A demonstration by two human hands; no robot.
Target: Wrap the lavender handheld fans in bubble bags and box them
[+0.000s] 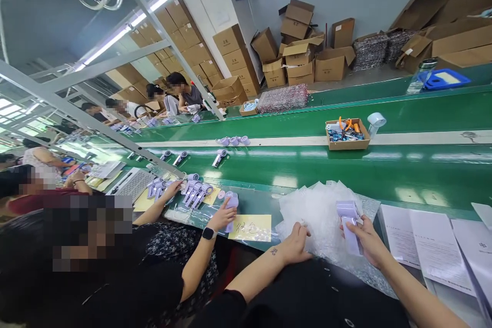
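Note:
My right hand [367, 241] is closed around a pale purple handheld device [349, 223] with a wide head and a long handle, held upright over a heap of clear bubble-wrap bags [319, 212]. My left hand [298, 242] rests on the left part of that heap, fingers curled and pinching the edge of a bag. Both hands are at the near edge of the green workbench [261, 200], apart from each other by about a hand's width.
A co-worker's hand [225, 213] to my left holds a similar purple device beside a yellow note [251, 227]; several more devices [196, 192] lie there. Printed sheets [430, 246] lie at my right. The green conveyor [384, 164] carries a small cardboard box [347, 135]. Cartons are stacked behind.

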